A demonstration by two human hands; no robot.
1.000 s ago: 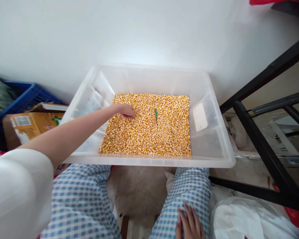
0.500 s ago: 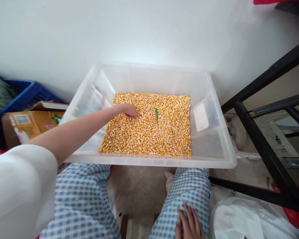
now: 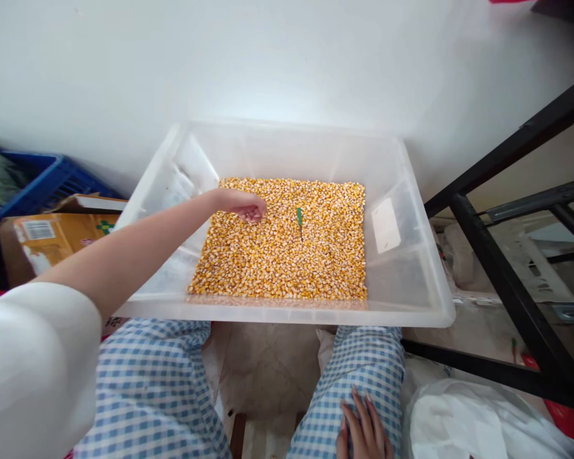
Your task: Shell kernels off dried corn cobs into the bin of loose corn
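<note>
A wide translucent plastic tub (image 3: 287,311) holds a layer of yellow and whitish corn kernels (image 3: 277,261). Over the left back part of the corn, my left hand (image 3: 247,206) is closed with its fingers curled in. Whatever it may hold is hidden by the fingers. A small tool with a green handle and thin dark shaft, like a small screwdriver (image 3: 300,218), lies on the kernels to the right of that hand. My right hand (image 3: 365,427) lies on the blue checked trousers over my right thigh, fingers extended and holding nothing.
A white wall (image 3: 287,64) stands behind the tub. To the left are a blue crate (image 3: 52,178) and an orange-brown cardboard box (image 3: 60,239). A black metal frame (image 3: 507,280) rises on the right, above a white plastic bag (image 3: 463,421).
My left hand has lifted off the corn and turned, so its curled fingers now show. The right hand and the green-handled tool have stayed in place.
</note>
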